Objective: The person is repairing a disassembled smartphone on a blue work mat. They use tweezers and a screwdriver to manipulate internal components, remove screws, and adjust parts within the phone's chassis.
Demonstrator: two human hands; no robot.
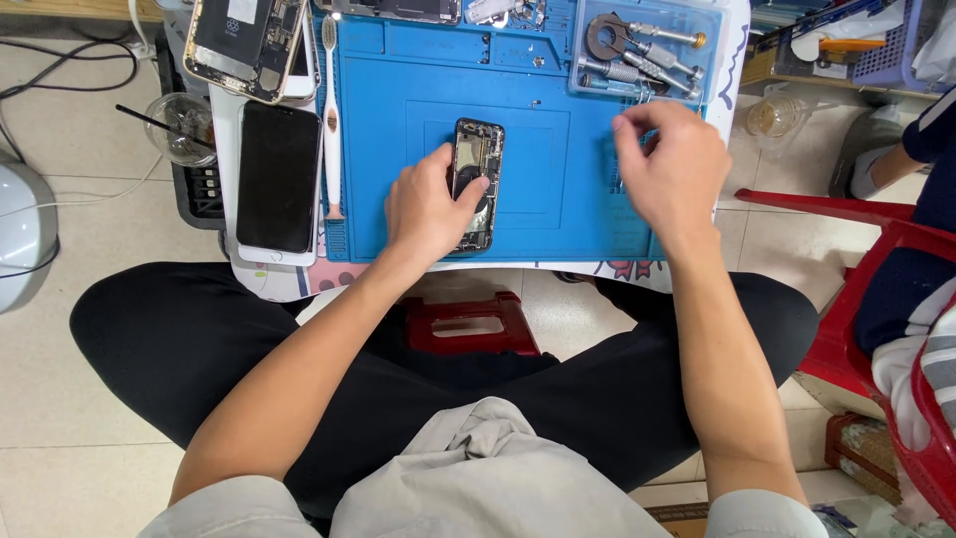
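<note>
Blue work mat (558, 199): covers most of the small table; its top edge runs out of frame.
Red plastic chair (856, 299): at the right edge, only partly in frame, with another person's sleeve and leg beside it.
Black phone screen (278, 179): lies face up off the mat's left edge, next to a white toothbrush (331, 110).
Left hand (428, 209): rests on the mat with fingers curled around the left side and lower half of the opened phone (476, 179), thumb pressing its right part; a loose hold that pins it flat.
Opened phone: upright at the mat's centre, back off, inner parts showing; its lower end is hidden under the left hand.
Right hand (669, 164): well apart from the phone, at the mat's right side, fingertips pinched together; whatever they hold is too small to make out.
Tool tray (642, 50): clear tray at the top right of the mat, with screwdriver bits just above the right hand.
</note>
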